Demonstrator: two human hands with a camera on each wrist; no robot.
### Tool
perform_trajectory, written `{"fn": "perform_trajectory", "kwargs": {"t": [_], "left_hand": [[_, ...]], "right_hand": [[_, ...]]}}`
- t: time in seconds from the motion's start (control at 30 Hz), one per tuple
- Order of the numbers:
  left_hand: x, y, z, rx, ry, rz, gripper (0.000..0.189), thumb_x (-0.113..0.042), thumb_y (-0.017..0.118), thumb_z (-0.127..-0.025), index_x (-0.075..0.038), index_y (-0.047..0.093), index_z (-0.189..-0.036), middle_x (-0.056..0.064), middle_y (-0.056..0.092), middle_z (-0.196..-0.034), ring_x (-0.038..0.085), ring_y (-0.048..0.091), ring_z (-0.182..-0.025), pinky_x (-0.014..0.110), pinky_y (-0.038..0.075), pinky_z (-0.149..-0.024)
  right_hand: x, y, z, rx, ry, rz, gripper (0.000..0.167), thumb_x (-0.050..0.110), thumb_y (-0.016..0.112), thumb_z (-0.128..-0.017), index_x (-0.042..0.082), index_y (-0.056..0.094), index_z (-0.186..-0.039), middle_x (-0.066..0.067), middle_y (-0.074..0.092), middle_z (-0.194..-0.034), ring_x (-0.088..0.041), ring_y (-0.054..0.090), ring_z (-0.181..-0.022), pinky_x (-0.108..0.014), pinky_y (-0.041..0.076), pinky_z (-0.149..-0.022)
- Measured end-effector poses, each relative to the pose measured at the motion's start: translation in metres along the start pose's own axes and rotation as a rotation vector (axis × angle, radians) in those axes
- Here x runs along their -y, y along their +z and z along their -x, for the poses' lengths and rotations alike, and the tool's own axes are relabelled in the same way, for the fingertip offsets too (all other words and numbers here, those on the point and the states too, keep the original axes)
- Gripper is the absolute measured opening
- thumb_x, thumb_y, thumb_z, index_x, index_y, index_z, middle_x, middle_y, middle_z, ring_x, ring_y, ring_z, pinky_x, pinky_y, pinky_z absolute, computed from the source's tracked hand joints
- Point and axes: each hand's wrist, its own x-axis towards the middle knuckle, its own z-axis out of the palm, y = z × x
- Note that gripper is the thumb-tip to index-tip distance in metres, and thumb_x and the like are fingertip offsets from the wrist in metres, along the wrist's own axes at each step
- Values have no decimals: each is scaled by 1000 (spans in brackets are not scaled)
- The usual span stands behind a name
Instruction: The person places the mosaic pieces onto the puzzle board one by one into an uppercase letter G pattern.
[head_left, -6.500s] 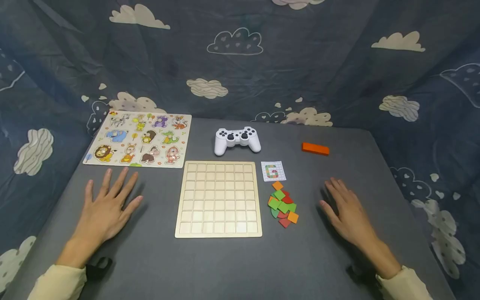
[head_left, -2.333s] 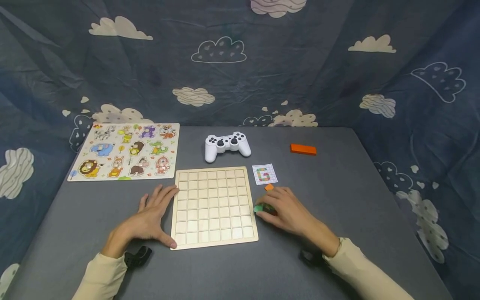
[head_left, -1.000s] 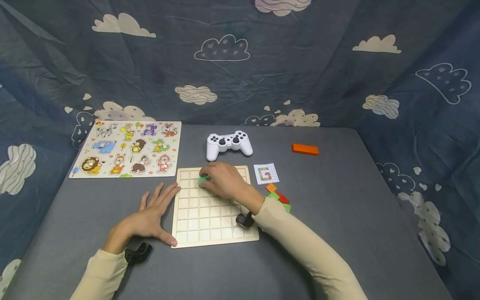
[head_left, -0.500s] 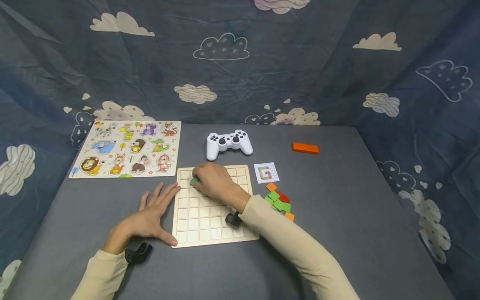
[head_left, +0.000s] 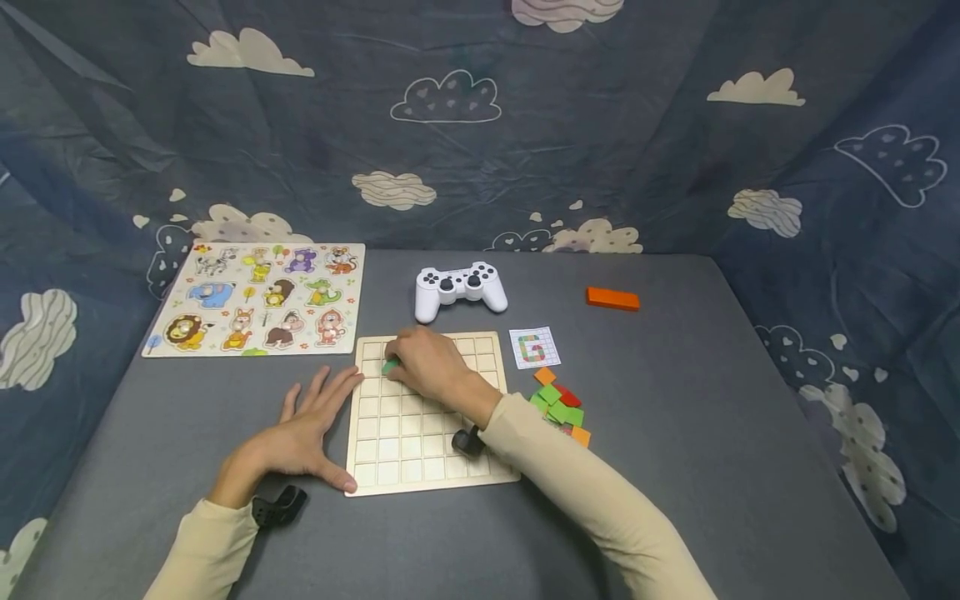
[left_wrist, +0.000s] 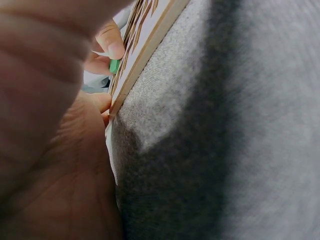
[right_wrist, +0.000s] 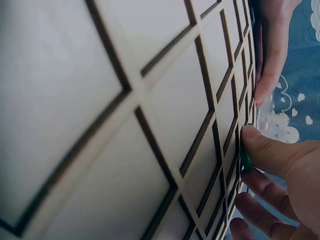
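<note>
Right hand point(head_left: 431, 362): fingers point(right_wrist: 270, 189) and thumb pinch one green tile point(head_left: 390, 365), held at the wooden grid board point(head_left: 400, 448), toward its far left corner; whether the tile is fully seated cannot be told. Left hand point(head_left: 296, 450): fingers spread, grasping nothing, thumb at the board's near left corner, fingertips at its left edge, apparently steadying it. Step in hand, by judgement: fitting the tile into a cell; the next move calls for squaring it to the cell walls, then letting go. Beside the board, right: pattern card point(head_left: 535, 347), showing a coloured letter G; below it, loose pile of orange, red and green tiles point(head_left: 557, 404). Beyond, on the grey desk point(head_left: 690, 417): white game controller point(head_left: 460, 292), orange block point(head_left: 612, 299), animal puzzle point(head_left: 258, 321).
</note>
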Motion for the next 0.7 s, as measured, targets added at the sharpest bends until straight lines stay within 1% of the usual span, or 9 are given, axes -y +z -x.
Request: {"fn": "perform_trajectory", "kwargs": {"t": [0.1, 0.27, 0.5, 0.7], "left_hand": [[0, 0, 0, -2, 0, 0, 145, -55, 95, -52, -14, 9, -162, 14, 1, -169, 52, -11, -150, 75, -10, -109], [0, 0, 1, -5, -6, -6, 146, -57, 94, -51, -14, 9, -162, 14, 1, -169, 51, -11, -150, 75, -10, -109], [-1, 1, 1, -7, -10, -3, 146, -57, 94, -51, -14, 10, -161, 14, 1, -169, 52, -11, -150, 76, -10, -109], [-1, 1, 1, -11, -3, -4, 146, -56, 95, -51, -14, 10, -161, 14, 2, -169, 52, -11, -150, 75, -10, -109]], "right_hand": [[-1, 0, 1, 10, 6, -31, 26, 32, 73, -93, 20, 75, -115, 3, 71, -112, -14, 66, -100, -29, 57, -79], [-3, -2, 3, 24, 10, -89, 25, 25, 72, -94, 20, 74, -118, 4, 71, -113, -13, 66, -101, -28, 56, -82], [-3, -3, 4, 12, 5, -116, 20, 21, 72, -93, 20, 76, -113, 4, 72, -111, -13, 67, -102, -28, 57, -82], [-5, -3, 5, 25, 7, -136, 22, 21, 72, -94, 19, 76, -115, 4, 71, -110, -12, 66, -101, -28, 56, -83]]}}
